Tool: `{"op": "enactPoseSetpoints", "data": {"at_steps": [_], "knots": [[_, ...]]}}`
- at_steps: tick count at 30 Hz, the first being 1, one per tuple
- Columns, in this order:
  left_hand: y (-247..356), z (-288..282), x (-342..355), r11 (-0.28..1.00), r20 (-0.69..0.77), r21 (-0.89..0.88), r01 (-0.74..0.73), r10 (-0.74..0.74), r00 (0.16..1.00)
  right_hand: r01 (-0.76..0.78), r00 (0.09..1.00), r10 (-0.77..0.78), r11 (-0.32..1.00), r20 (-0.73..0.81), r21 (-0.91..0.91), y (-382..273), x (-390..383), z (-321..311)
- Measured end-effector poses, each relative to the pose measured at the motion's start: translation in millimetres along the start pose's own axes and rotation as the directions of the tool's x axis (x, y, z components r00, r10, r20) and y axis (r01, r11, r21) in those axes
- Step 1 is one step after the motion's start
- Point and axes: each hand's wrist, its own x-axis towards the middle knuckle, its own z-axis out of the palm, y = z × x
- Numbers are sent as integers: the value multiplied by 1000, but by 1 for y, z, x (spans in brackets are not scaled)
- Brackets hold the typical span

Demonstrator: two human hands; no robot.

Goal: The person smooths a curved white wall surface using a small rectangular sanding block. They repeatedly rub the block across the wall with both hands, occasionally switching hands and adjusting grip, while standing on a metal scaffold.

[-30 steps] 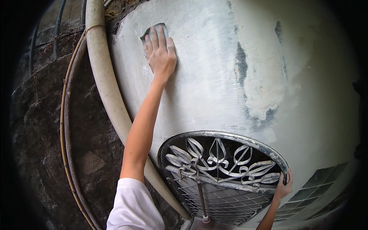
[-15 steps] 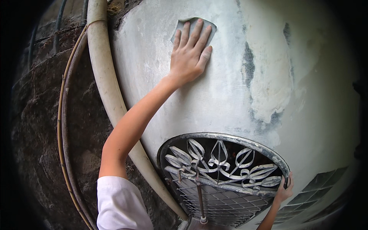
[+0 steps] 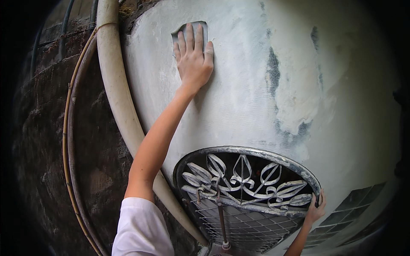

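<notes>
My left hand (image 3: 193, 64) lies with fingers stretched over a grey sheet of sandpaper (image 3: 176, 36), holding it flat against the whitish wall (image 3: 230, 98). The sheet's upper left corner curls off the plaster, and fine pale dust coats the fingertips. Lower right, my right hand (image 3: 316, 208) is closed around the right end of the arched metal frame (image 3: 273, 154) over the opening. Its fingers are partly hidden by the frame edge. Inside the arch sits a scrollwork grille (image 3: 241, 181) with flaking white paint.
A thick pale pipe (image 3: 116, 77) runs down left of the wall, beside a bamboo pole (image 3: 65, 141) and a dark rough wall (image 3: 42, 141). Dark bare patches (image 3: 273, 70) mark the plaster. Below the arch are a lattice gate (image 3: 252, 228) and, at right, a grey-paned panel (image 3: 348, 211).
My left hand has slid left along the wall with the sandpaper beneath it. The right hand keeps its hold on the frame.
</notes>
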Motion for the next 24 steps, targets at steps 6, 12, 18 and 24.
{"op": "enactPoseSetpoints", "data": {"at_steps": [6, 12, 18, 24], "knots": [[-4, -27, -72, 998, 112, -27, -62, 65, 992, -60, 998, 60, 996, -3, 58, -6, -1, 0], [-152, -19, 42, 974, -7, 25, 224, -224, 974, -82, 996, 83, 996, -44, 28, -14, 2, 4], [-109, -13, -38, 908, -12, 58, 415, -415, 910, -118, 991, 117, 993, -67, -4, -27, 2, 6], [-47, -34, -137, 906, -5, 52, 419, -419, 908, -94, 993, 95, 995, 73, -16, -35, 0, -13]]}}
